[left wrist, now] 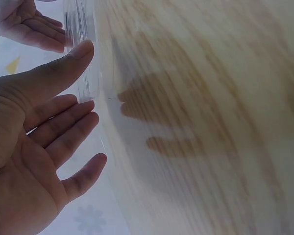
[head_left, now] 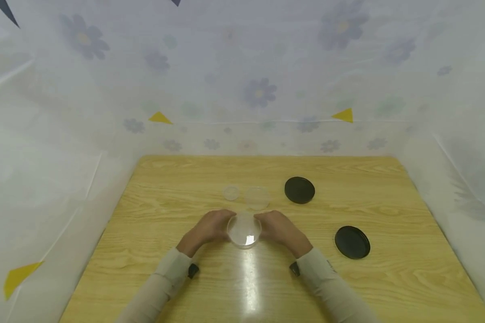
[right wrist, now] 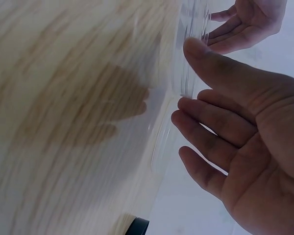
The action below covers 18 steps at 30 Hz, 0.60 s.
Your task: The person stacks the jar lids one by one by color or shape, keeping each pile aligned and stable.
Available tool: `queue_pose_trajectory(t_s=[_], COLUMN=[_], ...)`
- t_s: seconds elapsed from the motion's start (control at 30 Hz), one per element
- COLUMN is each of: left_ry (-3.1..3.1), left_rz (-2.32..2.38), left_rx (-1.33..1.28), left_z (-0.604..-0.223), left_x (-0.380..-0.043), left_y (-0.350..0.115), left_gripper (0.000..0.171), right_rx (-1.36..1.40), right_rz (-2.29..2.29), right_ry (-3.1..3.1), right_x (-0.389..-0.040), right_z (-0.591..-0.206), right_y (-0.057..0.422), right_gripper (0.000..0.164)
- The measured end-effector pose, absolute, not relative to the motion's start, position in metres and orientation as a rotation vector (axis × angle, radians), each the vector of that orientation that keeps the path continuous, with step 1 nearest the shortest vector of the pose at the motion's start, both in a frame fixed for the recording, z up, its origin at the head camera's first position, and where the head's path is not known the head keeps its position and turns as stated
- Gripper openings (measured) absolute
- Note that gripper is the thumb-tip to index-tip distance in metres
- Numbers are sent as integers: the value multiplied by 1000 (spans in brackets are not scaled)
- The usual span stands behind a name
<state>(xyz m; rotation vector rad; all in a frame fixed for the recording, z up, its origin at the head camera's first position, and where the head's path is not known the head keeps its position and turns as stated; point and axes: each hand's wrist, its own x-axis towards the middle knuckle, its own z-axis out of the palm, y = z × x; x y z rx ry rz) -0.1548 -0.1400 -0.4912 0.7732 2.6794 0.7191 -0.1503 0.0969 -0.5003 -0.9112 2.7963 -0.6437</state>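
Between both hands in the head view is a clear round petri dish point(head_left: 244, 231), a bright reflection on its top. My left hand point(head_left: 211, 228) grips its left edge, and my right hand point(head_left: 282, 229) grips the right edge. The left wrist view shows the stacked clear walls of the dish point(left wrist: 81, 19) side-on, thumb on one side and fingertips at the other. From the right wrist, the thumb and fingers likewise hold the dish point(right wrist: 187, 81) by its rim, close over the table. Just beyond lie a medium clear dish point(head_left: 257, 198) and a small clear dish point(head_left: 231, 193).
Two black round dishes lie on the right: one farther back point(head_left: 300, 190), the other nearer point(head_left: 352, 242). The wood-grain table point(head_left: 153, 179) is enclosed by pale flowered sheeting point(head_left: 210, 89) at the back and sides.
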Motion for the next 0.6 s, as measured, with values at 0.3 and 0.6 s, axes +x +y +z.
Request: queue_pose_trajectory(t_s=[0.3,0.6], left_ry=[2676,2688], left_rz=[716,700], left_rx=[784,765], left_z=[-499,-500], left_x=[-152,-151], left_y=[-143,-144], left_gripper=[65,67], right_rx=[-912,-846], right_rz=[-611,-636], right_ry=[2813,2790], right_x=[-147,-145], right_z=[-505,-505], right_y=[93,92], right_gripper=[38,47])
